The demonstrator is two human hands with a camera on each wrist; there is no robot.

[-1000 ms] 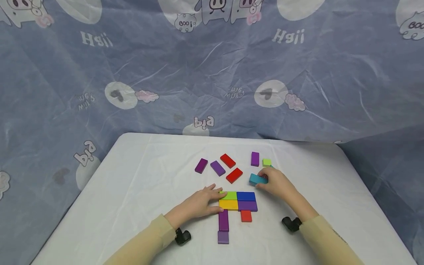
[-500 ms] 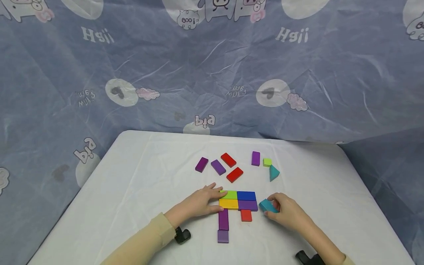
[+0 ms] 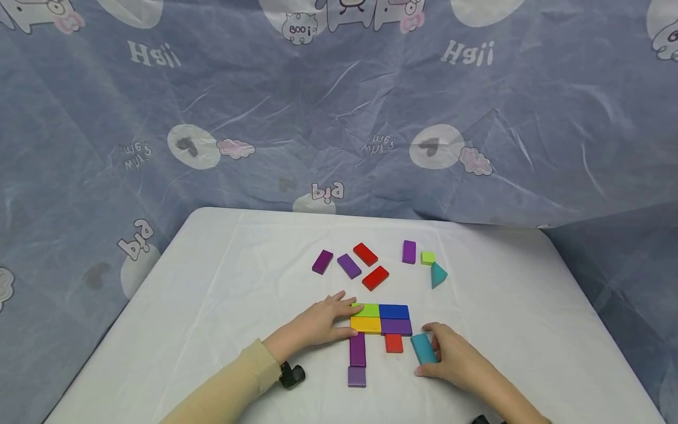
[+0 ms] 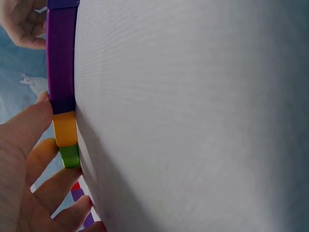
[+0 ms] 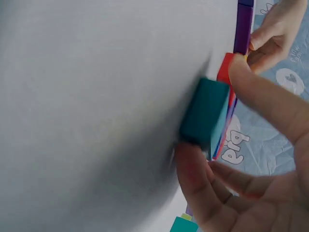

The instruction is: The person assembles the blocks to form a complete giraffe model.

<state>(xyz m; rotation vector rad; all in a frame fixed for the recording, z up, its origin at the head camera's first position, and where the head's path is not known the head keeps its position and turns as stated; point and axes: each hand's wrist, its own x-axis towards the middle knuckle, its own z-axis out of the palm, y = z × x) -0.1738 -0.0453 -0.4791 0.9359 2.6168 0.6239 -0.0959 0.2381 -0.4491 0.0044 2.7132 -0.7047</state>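
Note:
My right hand (image 3: 458, 360) pinches a teal rectangular block (image 3: 422, 348) between thumb and fingers, right of the assembled blocks. In the right wrist view this teal block (image 5: 205, 111) looks slightly raised over its shadow. My left hand (image 3: 318, 324) rests at the left side of the flat arrangement, its extended fingers touching the lime green block (image 3: 369, 310) and its thumb at the yellow block (image 3: 365, 325). Beside those lie a dark blue block (image 3: 394, 311) and a purple block (image 3: 395, 327). Below are a red block (image 3: 394, 343), a long magenta-purple block (image 3: 357, 350) and a short purple block (image 3: 356, 377).
Behind the arrangement lie loose blocks, among them a red block (image 3: 375, 278), a violet block (image 3: 349, 267), an upright-lying purple block (image 3: 409, 252), a small lime block (image 3: 428, 258) and a teal triangular block (image 3: 438, 275). A patterned curtain (image 3: 328, 106) hangs behind the white table (image 3: 254, 247).
My right hand has carried the teal rectangular block toward me and slightly right, turning it more lengthwise. The teal triangular block came into full view. My left hand stays put.

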